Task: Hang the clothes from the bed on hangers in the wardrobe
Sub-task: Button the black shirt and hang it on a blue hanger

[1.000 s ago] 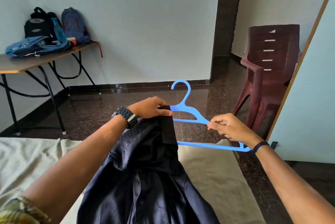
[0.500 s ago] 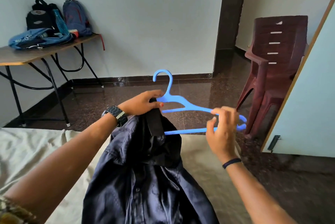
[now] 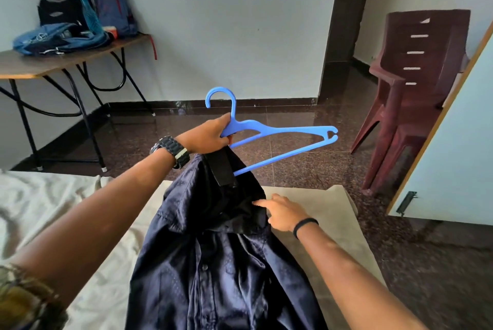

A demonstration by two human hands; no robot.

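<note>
The left hand [image 3: 208,134] gripped the blue hanger [image 3: 269,133] just below its hook, fingers and thumb curled round the neck, and held it up over the foot of the bed [image 3: 320,212]. The hook pointed up and the hanger tilted, its far shoulder end reaching out to the right over the dark floor [image 3: 293,116]. One side of the hanger was already inside the dark navy shirt [image 3: 213,263] — the lower bar ran down and vanished under a black strip of the shirt's collar [image 3: 221,169] right below the left hand. A black watch [image 3: 170,149] sat on that wrist.

The right hand [image 3: 280,212] lay against the shirt's right shoulder, forefinger stretched out and touching the fabric; the other fingers were partly hidden by the cloth, so I could not tell whether they pinched it. A thin black band [image 3: 305,226] circled that wrist.

The shirt hung from the hanger end down toward the camera, buttons showing along its front, draped over the pale sheet of the bed.

Off to the left stood a folding table [image 3: 40,65] with several backpacks [image 3: 88,12] on it — against the wall. A stack of maroon plastic chairs [image 3: 416,89] stood at the right, near a pale door [image 3: 453,164]
</note>
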